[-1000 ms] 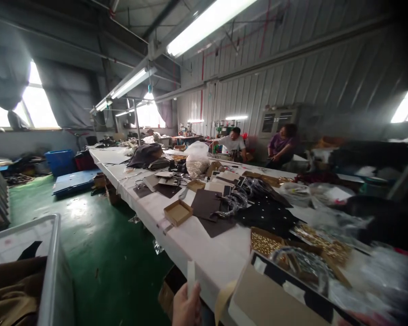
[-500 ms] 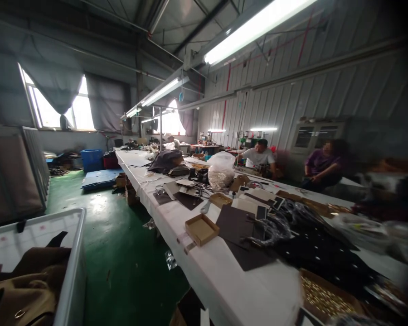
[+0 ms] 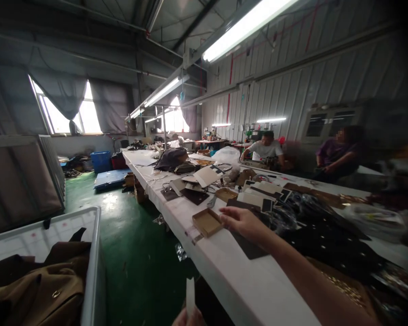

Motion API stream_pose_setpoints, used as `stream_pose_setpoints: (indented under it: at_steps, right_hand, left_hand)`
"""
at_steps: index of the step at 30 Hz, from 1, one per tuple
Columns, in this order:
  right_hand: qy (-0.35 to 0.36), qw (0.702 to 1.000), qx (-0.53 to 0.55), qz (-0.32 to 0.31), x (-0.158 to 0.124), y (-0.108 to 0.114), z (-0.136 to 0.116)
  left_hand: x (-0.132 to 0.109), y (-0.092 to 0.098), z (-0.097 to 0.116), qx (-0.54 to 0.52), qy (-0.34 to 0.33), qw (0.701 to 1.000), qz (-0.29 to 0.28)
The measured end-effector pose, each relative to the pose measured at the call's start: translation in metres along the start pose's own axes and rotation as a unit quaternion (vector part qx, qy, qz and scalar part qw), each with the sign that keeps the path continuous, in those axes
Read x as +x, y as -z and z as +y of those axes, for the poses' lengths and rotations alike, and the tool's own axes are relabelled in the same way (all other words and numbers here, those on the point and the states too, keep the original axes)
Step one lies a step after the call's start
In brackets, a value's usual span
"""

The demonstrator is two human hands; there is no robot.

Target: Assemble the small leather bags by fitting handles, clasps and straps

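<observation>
At the bottom edge my left hand (image 3: 187,318) is closed on a narrow white strip (image 3: 190,294) that stands upright from the fingers. My right hand (image 3: 241,222) reaches over the table, fingers stretched out at the right rim of a shallow cardboard box (image 3: 207,222). Whether the fingertips touch the box I cannot tell; nothing shows in this hand. Beneath and beside it is a dark sheet (image 3: 250,246). Farther along, a cream panel with a black-marked end (image 3: 209,175) rests on a pile of similar pieces.
A long table (image 3: 224,276) with a white cover runs away from me. Plastic-wrapped parts (image 3: 302,206), a black sheet with white dots (image 3: 333,244) and a box of brass-coloured pieces (image 3: 343,287) lie right. A bin (image 3: 97,253) holds brown bags. Two people sit beyond the table.
My right arm has come into view from the right, reaching to the cardboard box. My left hand has appeared below with the white strip. A cream panel now lies on the farther pile.
</observation>
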State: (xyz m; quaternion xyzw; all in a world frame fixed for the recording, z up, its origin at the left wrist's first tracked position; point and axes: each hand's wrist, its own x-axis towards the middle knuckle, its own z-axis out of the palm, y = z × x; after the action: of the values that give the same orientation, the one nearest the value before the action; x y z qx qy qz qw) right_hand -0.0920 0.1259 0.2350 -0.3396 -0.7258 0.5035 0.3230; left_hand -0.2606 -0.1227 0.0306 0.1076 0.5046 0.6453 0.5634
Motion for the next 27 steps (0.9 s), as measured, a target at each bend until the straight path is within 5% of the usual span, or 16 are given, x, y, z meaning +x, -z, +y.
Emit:
stream_pose_setpoints:
  at_steps: [3, 9, 13, 18, 27]
  right_hand:
    - [0.021, 0.997, -0.007, -0.081, -0.072, -0.066, 0.051]
    - [-0.11, 0.991, 0.082, -0.008, -0.204, -0.13, 0.134]
    - [-0.13, 0.983, 0.125, 0.039, -0.238, -0.132, 0.147]
    - [-0.137, 0.973, 0.143, 0.122, -0.253, -0.108, 0.15]
    - [-0.117, 0.97, 0.151, 0.148, -0.275, -0.107, 0.161]
  left_hand:
    - [-0.023, 0.017, -0.01, -0.014, -0.021, 1.0, 0.004]
    - [-0.034, -0.003, -0.014, 0.054, -0.086, 0.988, -0.116]
    - [-0.04, -0.028, -0.035, 0.096, -0.059, 0.98, -0.166]
    - [-0.055, -0.046, -0.057, 0.128, -0.027, 0.962, -0.24]
    - [-0.057, -0.056, -0.078, 0.178, -0.052, 0.951, -0.247]
